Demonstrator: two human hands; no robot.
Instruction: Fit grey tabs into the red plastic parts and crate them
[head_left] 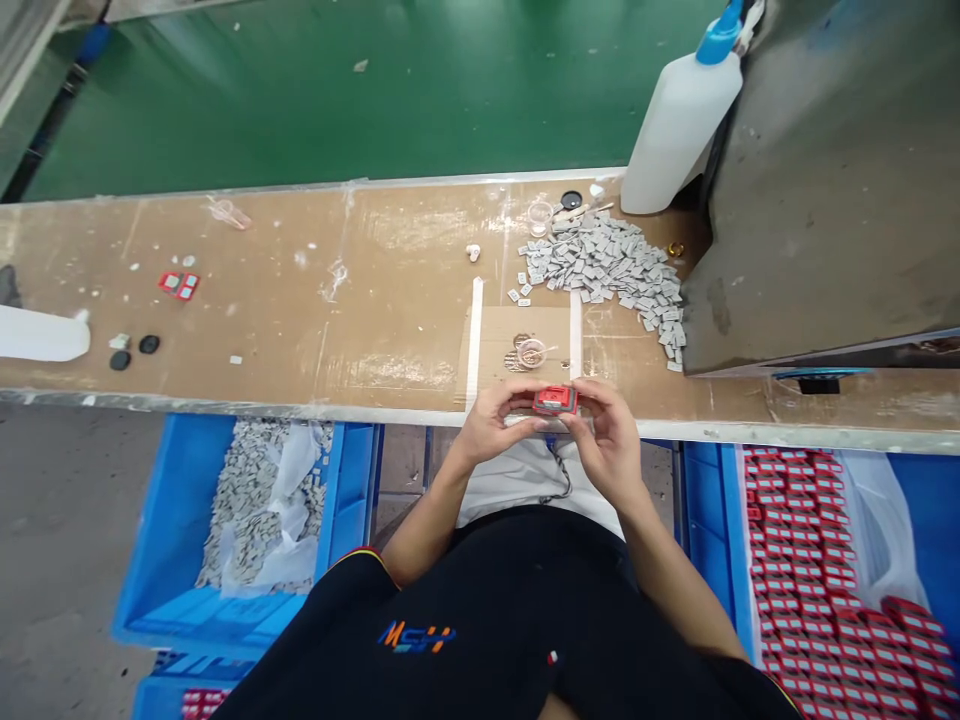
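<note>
Between my two hands is a small red plastic case with a grey-white insert, held at the bench's front edge. My left hand pinches its left end between thumb and fingers. Its right end is gripped by my right hand in the same way. Just beyond my hands, a small clear round dish sits on a cardboard pad edged with white tape strips. A heap of small grey-white rectangular pieces lies farther back to the right.
A white bottle with a blue cap stands beside a metal housing. A blue bin of small pale pieces is at lower left; packed red cases fill another at right. A red piece lies on the bench's left.
</note>
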